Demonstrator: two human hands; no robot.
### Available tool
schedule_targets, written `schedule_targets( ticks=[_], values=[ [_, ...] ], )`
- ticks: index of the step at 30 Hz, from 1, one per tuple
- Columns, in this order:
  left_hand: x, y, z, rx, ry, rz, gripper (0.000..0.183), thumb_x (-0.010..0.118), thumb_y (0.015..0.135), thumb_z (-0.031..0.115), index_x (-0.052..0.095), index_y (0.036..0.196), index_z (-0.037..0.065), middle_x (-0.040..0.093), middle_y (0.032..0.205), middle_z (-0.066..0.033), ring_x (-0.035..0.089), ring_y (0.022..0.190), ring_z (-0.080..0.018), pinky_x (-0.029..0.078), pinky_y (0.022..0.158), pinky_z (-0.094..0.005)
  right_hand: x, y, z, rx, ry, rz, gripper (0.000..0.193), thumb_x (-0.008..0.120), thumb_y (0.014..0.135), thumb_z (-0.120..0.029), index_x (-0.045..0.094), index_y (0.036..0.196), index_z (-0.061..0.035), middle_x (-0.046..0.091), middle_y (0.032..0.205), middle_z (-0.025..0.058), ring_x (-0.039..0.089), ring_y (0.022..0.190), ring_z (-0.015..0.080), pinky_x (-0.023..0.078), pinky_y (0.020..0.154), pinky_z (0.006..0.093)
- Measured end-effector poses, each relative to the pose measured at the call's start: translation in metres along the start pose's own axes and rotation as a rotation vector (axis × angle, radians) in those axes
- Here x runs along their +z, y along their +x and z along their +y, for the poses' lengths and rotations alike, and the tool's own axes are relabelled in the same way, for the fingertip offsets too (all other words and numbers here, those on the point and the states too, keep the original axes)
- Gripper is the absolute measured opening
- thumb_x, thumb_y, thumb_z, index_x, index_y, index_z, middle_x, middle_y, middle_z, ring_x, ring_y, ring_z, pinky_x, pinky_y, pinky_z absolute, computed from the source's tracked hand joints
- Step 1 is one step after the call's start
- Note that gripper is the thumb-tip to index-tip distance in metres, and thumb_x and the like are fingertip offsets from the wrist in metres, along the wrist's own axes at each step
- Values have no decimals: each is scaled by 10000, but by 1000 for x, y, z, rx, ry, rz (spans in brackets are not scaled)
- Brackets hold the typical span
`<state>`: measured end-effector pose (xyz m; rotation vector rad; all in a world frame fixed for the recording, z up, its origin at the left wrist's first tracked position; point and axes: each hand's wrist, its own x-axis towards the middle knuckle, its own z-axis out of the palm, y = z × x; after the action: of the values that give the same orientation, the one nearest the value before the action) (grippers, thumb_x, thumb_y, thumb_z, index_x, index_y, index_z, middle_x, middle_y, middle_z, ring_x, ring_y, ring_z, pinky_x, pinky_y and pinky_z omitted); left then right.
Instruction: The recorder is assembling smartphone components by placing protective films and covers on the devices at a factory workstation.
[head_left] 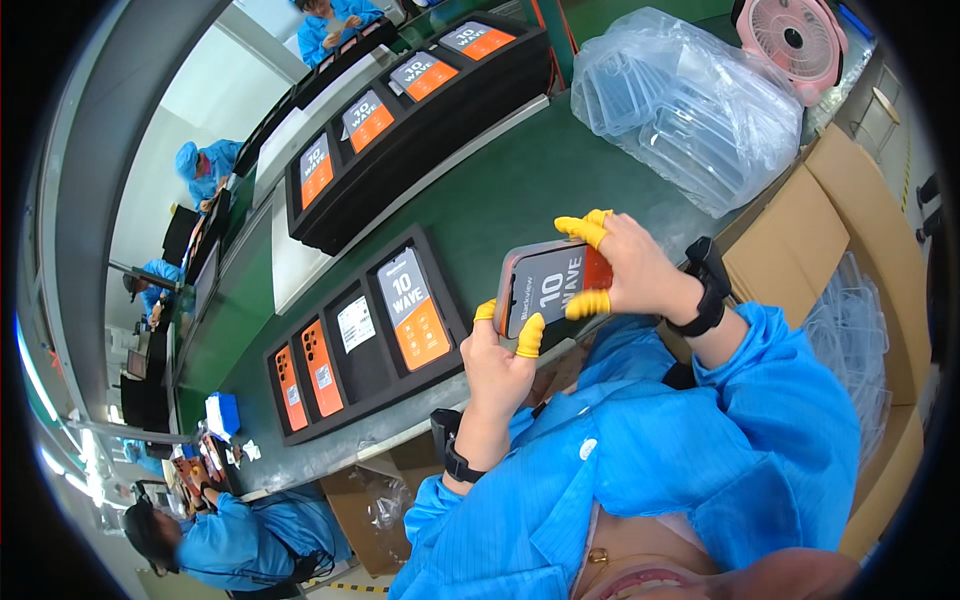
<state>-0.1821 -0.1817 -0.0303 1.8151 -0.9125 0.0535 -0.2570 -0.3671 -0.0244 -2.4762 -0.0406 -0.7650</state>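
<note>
Both my hands hold one smartphone (550,285) flat above the green bench, its screen covered by a grey and orange film. My left hand (500,365) grips the phone's near end with yellow finger cots on thumb and fingers. At the phone's far end my right hand (630,265) pinches the edge, also in yellow cots. Both wrists wear black straps, and my sleeves are blue.
A black tray (375,385) to the left holds one face-up phone (414,310) and two orange-backed phones. Stacked black trays (400,170) of phones lie further back. A bag of clear cases (690,100), a pink fan (795,40) and cardboard boxes (800,240) stand right. Workers in blue sit along the line.
</note>
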Motion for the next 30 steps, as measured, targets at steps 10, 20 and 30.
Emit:
schedule_targets(
  ticks=[10, 20, 30],
  values=[
    [-5, -4, -2, 37, 103, 66, 321, 664, 716, 163, 515, 919, -37, 604, 702, -156, 605, 569, -245, 432, 491, -266, 11, 11, 15, -39, 167, -20, 477, 701, 584, -416, 589, 814, -14, 546, 738, 99, 535, 741, 265, 431, 653, 330],
    [-18, 0, -7, -206, -140, -5, 293, 647, 738, 86, 502, 963, -30, 581, 858, -81, 524, 802, -106, 407, 722, -228, 27, 6, 1, -43, 211, 129, 444, 749, 537, -359, 551, 712, -2, 508, 657, 101, 497, 617, 261, 401, 540, 324],
    [-20, 5, -10, -4, 25, -26, 306, 670, 704, 124, 515, 917, -31, 613, 715, -132, 594, 649, -169, 436, 570, -254, 18, 5, 0, 15, 195, 79, 428, 737, 544, -368, 549, 684, -10, 530, 653, 90, 531, 623, 257, 437, 545, 325]
  ],
)
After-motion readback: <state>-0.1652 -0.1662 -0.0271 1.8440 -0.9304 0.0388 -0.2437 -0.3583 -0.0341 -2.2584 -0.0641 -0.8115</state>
